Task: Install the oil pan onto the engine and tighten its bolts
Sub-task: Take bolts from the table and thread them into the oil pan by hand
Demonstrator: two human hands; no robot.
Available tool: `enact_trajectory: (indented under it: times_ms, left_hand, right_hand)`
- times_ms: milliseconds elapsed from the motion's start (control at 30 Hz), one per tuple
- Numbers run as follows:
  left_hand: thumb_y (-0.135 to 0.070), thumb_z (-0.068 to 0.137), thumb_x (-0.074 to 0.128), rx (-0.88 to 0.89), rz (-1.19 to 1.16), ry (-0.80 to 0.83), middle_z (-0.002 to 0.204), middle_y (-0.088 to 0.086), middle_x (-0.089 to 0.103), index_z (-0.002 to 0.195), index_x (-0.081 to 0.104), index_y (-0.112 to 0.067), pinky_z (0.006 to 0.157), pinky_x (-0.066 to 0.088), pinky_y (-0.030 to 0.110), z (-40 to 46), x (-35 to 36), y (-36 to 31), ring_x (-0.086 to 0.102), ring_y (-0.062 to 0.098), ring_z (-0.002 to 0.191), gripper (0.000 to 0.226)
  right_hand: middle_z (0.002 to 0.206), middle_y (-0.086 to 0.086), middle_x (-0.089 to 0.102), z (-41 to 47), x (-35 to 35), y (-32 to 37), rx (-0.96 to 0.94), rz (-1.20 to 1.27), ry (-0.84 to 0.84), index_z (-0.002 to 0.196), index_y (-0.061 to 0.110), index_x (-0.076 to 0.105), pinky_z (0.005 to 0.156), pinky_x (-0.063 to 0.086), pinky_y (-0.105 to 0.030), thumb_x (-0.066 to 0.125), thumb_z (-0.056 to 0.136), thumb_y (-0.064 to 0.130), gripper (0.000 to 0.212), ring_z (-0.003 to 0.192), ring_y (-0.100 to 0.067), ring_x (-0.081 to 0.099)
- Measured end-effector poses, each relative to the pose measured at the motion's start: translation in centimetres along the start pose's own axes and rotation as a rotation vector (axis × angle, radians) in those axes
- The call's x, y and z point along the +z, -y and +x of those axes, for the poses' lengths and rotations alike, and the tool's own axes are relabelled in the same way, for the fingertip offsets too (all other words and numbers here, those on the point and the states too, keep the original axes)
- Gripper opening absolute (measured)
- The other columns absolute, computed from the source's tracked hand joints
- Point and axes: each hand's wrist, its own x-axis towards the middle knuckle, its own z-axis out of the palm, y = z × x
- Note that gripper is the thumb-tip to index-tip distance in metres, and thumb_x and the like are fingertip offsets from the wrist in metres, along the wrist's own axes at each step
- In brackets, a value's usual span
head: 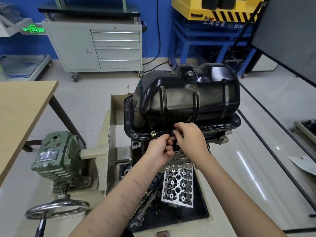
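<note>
A glossy black oil pan (pixel 186 96) sits upside down on top of the engine (pixel 177 183), which hangs in a stand. One brass-coloured bolt (pixel 153 133) stands in the pan's near flange. Just right of it, my right hand (pixel 189 137) pinches a small bolt (pixel 173 131) at a flange hole. My left hand (pixel 160 149) is directly below, fingers curled around several small bolts that are mostly hidden. Both hands touch each other at the flange's near edge.
A green gearbox (pixel 56 159) with a hand wheel (pixel 56 207) is on the stand's left. A wooden table (pixel 20 117) stands at far left. A grey drawer cabinet (pixel 102 47) and a blue and yellow machine (pixel 213 23) are behind. A dark board (pixel 290 31) leans at right.
</note>
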Motion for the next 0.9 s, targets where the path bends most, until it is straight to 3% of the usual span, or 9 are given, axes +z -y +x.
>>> enact_trajectory:
  times_ms: [300, 900]
  left_hand:
    - [-0.013, 0.097, 0.041, -0.031, -0.006, -0.006, 0.035, -0.006, 0.041, 0.076, 0.053, -0.001, 0.027, 0.02, 0.011, -0.1, 0.1, -0.2, 0.028, 0.002, 0.024, 0.026]
    - [-0.015, 0.096, 0.043, -0.023, 0.022, -0.001, 0.038, -0.006, 0.041, 0.075, 0.054, -0.003, 0.028, 0.019, 0.011, 0.0, 0.0, -0.1, 0.027, 0.002, 0.026, 0.027]
  right_hand:
    - [0.11, -0.003, 0.06, 0.4, -0.5, 0.1, -0.033, -0.099, 0.091, 0.114, 0.013, 0.06, 0.08, 0.038, -0.029, 0.045, 0.094, 0.021, 0.026, 0.103, -0.022, 0.054]
    - [0.107, -0.004, 0.055, 1.1, -1.8, 0.4, -0.152, -0.238, 0.232, 0.112, 0.013, 0.055, 0.067, 0.034, -0.028, 0.046, 0.091, 0.012, 0.023, 0.102, -0.023, 0.051]
